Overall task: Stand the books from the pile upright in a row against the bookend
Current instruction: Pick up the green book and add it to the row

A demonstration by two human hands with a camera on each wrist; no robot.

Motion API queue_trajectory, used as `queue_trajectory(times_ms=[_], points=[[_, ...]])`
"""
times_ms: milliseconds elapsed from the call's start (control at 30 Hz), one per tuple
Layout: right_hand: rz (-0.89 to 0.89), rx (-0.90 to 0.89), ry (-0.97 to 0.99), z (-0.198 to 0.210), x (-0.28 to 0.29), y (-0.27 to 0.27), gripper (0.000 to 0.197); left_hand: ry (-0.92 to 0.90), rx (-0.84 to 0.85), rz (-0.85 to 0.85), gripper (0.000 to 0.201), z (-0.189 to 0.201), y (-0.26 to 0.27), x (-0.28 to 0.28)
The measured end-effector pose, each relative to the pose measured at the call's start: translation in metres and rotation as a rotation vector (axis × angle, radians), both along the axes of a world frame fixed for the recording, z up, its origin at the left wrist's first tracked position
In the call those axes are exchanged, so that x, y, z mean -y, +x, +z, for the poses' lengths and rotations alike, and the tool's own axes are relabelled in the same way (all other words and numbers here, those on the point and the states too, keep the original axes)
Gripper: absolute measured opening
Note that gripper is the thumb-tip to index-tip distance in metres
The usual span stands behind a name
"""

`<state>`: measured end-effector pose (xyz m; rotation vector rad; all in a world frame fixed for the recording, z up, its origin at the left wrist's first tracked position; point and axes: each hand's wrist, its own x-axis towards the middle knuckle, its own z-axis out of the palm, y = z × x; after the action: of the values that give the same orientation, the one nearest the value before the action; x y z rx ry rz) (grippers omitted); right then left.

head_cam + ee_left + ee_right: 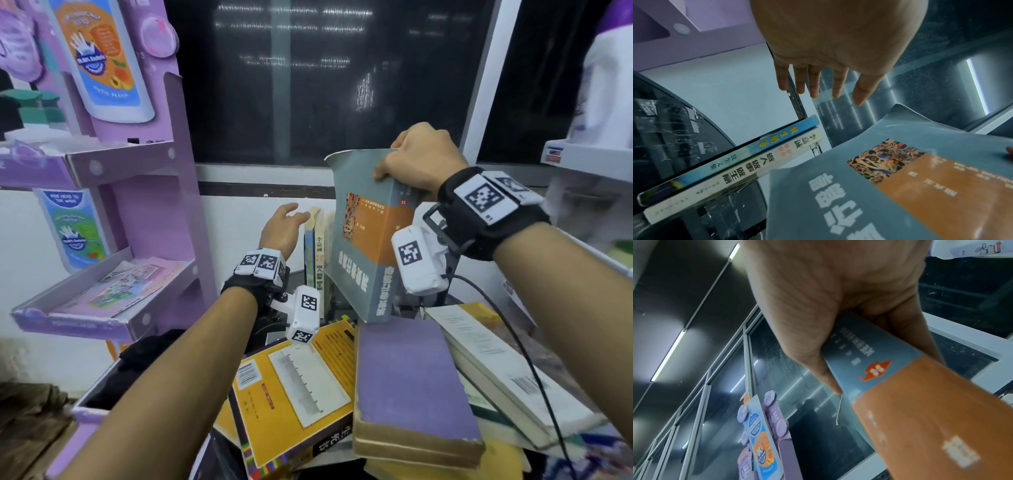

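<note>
Mid-placement here: right hand (416, 161) clamped over the top edge of the grey-and-orange book (368, 240), lifted clear of the pile (411, 387) and tilted, just right of the two standing books (317, 253). Left hand (282, 228) flat-fingered, holding nothing, at the standing books' left side. Bookend itself: can't tell where. Next, probably: straighten, lower beside the standing books, push flush.
</note>
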<state>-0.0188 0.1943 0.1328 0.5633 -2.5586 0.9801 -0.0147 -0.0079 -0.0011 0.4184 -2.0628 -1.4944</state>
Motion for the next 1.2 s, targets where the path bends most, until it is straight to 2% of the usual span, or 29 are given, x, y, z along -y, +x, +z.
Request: queue_trajectory(times_ms=[167, 467, 600, 733, 800, 967, 1067, 1200], points=[[-0.037, -0.038, 0.054, -0.008, 0.012, -0.026, 0.03, -0.014, 0.035, -0.019, 0.044, -0.008, -0.024, 0.003], [-0.048, -0.058, 0.071, -0.034, 0.042, -0.061, 0.012, -0.071, 0.069, -0.059, 0.038, -0.02, -0.05, 0.004], [-0.051, -0.072, 0.061, -0.046, 0.054, -0.073, 0.015, -0.071, 0.086, -0.069, 0.036, -0.027, -0.057, 0.006], [-0.046, -0.076, 0.075, -0.061, 0.064, -0.081, 0.011, 0.006, 0.073, -0.099, 0.05, -0.034, -0.064, 0.014], [-0.041, -0.059, 0.08, -0.068, 0.069, -0.085, 0.013, 0.029, 0.068, -0.124, 0.051, -0.035, -0.064, 0.016], [-0.005, -0.017, 0.063, -0.083, 0.083, -0.093, 0.028, -0.011, 0.016, -0.139, 0.038, -0.041, -0.064, 0.015], [-0.007, -0.017, 0.086, -0.094, 0.092, -0.096, 0.027, -0.034, -0.005, -0.147, 0.042, -0.044, -0.065, 0.015], [0.008, -0.005, 0.108, -0.105, 0.1, -0.102, 0.025, -0.089, -0.06, -0.145, 0.035, -0.05, -0.068, 0.019]])
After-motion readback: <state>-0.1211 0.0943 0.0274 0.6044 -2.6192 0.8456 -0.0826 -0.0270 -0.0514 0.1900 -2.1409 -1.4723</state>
